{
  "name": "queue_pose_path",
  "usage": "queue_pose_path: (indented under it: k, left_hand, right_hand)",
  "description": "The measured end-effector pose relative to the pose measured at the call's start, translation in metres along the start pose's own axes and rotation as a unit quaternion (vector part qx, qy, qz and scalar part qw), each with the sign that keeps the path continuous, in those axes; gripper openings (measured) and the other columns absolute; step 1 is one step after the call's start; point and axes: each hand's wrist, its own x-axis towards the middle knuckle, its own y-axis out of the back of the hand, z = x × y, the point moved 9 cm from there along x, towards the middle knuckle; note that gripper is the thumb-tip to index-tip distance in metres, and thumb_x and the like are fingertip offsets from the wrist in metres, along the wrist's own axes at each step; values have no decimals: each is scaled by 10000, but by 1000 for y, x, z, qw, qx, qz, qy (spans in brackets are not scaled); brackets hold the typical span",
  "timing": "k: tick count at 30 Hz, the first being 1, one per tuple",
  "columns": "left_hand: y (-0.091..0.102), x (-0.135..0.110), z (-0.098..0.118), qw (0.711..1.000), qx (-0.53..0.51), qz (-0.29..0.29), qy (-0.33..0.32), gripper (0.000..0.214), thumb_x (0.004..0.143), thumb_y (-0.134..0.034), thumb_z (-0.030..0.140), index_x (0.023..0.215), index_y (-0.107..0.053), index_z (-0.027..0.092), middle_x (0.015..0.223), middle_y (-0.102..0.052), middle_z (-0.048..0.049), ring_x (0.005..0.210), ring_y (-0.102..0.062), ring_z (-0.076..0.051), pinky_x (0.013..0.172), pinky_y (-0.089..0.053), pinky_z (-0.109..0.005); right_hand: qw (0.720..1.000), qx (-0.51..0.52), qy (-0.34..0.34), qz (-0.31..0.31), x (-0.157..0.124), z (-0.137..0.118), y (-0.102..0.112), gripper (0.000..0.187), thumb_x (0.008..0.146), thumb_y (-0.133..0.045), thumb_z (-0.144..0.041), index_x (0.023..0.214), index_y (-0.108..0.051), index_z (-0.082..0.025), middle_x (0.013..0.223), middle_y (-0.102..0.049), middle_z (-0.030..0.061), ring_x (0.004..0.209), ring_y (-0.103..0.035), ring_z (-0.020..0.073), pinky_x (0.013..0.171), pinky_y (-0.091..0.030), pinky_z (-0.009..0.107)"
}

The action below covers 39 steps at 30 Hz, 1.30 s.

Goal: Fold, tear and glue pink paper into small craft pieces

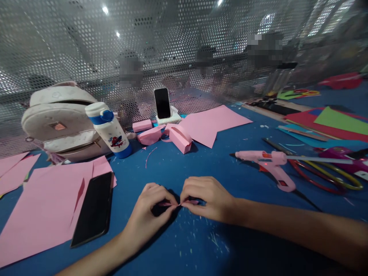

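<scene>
My left hand (151, 209) and my right hand (205, 197) meet low at the centre of the blue table (201, 245). Both pinch a thin pink paper strip (179, 203) stretched between their fingertips, just above the table top. Fingers of both hands are curled closed on it. Folded pink paper pieces (172, 136) lie farther back at the centre. A pink glue gun (271, 163) lies to the right of my right hand.
A black phone (93, 209) lies on pink paper sheets (43, 207) at left. A white bottle (110, 130) and pale backpack (59, 120) stand behind. Another phone (162, 102) is propped by the perforated metal screen. Scissors (327, 174) and coloured paper sheets (339, 122) lie right.
</scene>
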Motion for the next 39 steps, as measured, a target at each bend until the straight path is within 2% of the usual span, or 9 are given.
queue_pose_path:
  k: [5, 11, 21, 24, 29, 33, 39]
  left_hand:
    - [-3, 1, -2, 1000, -7, -14, 3, 107, 888, -689, 157, 796, -676, 208, 746, -680, 48, 717, -577, -132, 759, -372, -299]
    - [-1, 2, 10, 999, 5, -6, -41, 135, 890, -668, 118, 777, -650, 190, 714, -654, 45, 679, -535, -117, 755, -353, -293]
    - [-8, -1, 14, 996, 32, -23, -82, 139, 903, -642, 101, 789, -623, 177, 724, -640, 24, 691, -557, -125, 800, -357, -315]
    - [-6, -1, 14, 997, 28, -23, -75, 130, 900, -646, 104, 795, -631, 179, 730, -645, 26, 687, -555, -121, 798, -357, -311]
    - [0, 0, 7, 999, 14, -4, -35, 142, 891, -665, 135, 763, -642, 192, 692, -636, 40, 671, -523, -126, 763, -359, -298]
    - [1, 0, 3, 1000, 9, 0, -18, 140, 895, -672, 160, 762, -649, 199, 695, -635, 40, 682, -524, -130, 751, -363, -294]
    - [2, 0, 5, 1000, 5, 2, -25, 139, 897, -670, 165, 763, -651, 200, 695, -639, 41, 678, -525, -128, 758, -368, -297]
  right_hand:
    - [1000, 10, -1, -12, -1, 0, -2, 69, 908, -601, -167, 862, -652, -169, 772, -626, 3, 692, -538, 119, 637, -383, 237]
    - [1000, 2, 3, -9, -1, -1, -6, 79, 915, -602, -192, 852, -646, -172, 763, -628, 1, 697, -542, 125, 644, -386, 243]
    - [998, -38, 36, -31, 0, -14, -11, 158, 904, -506, -134, 766, -571, -174, 717, -576, 10, 670, -464, 149, 621, -351, 281]
    - [999, -30, 17, -29, 1, -11, -10, 150, 910, -513, -140, 778, -576, -173, 733, -584, 9, 681, -483, 145, 637, -359, 275]
    - [999, 8, -33, -33, 1, 0, -8, 36, 901, -593, -166, 872, -613, -174, 811, -626, 0, 726, -537, 124, 680, -384, 240]
    - [999, 19, -37, -31, 0, 2, -7, 12, 886, -627, -169, 876, -621, -169, 810, -623, -4, 719, -537, 113, 667, -381, 228]
    - [999, 27, -33, -32, 0, 2, -7, 45, 895, -602, -155, 865, -632, -168, 802, -626, 1, 718, -542, 115, 663, -386, 225]
